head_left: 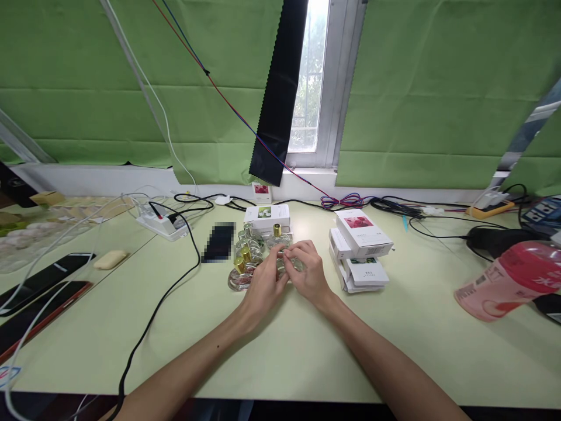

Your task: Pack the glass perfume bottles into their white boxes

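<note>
Lying sideways between both hands (287,275), small glass bottle (293,264).

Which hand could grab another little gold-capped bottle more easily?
Probably the left hand: the gold-capped perfume bottles stand right beside it. The right hand lies farther over, nearer the stacked boxes.

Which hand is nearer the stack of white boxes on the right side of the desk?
Right. The right hand sits just left of the stack of white boxes, not touching it; the left hand lies farther left, by the glass bottles.
</note>
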`<state>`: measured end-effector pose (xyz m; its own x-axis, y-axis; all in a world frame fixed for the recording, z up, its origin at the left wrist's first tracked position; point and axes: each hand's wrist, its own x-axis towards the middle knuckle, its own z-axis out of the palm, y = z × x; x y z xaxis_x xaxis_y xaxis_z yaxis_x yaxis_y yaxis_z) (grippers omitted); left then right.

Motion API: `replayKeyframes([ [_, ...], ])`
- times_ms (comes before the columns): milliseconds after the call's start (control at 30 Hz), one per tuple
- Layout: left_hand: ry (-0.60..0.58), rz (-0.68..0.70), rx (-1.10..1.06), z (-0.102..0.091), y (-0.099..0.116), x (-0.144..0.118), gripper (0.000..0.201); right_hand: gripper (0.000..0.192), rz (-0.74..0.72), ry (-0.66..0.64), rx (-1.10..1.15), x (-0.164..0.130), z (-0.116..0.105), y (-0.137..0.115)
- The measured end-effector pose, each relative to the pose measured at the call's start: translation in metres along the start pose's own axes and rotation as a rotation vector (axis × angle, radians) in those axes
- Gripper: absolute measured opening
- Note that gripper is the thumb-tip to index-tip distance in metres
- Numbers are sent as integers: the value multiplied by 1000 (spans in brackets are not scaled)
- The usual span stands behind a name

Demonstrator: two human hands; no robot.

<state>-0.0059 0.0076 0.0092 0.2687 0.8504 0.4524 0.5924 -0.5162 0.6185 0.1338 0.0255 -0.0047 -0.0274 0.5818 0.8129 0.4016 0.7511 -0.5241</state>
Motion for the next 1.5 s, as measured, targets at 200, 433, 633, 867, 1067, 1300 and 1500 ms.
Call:
replayKeyframes([
  [200,-6,-11,11,0,0,0,49,17,-17,2,14,0,-2,-1],
  [433,6,-4,12,1,-1,0,47,15,13,12,30,-2,-1,0],
  [633,-1,-5,15,1,-1,0,47,14,26,12,30,-1,-1,1],
  [867,1,-20,16,2,-2,0,51,16,-7,-12,-24,1,-1,1],
  [1067,-9,-28,19,1,-1,0,52,18,2,-33,-32,1,0,1],
  [1300,-16,-25,19,-1,1,0,51,19,-22,-27,-36,0,0,2],
  [1500,-13,-19,23,0,0,1,49,19,-23,-6,-19,-1,0,1],
])
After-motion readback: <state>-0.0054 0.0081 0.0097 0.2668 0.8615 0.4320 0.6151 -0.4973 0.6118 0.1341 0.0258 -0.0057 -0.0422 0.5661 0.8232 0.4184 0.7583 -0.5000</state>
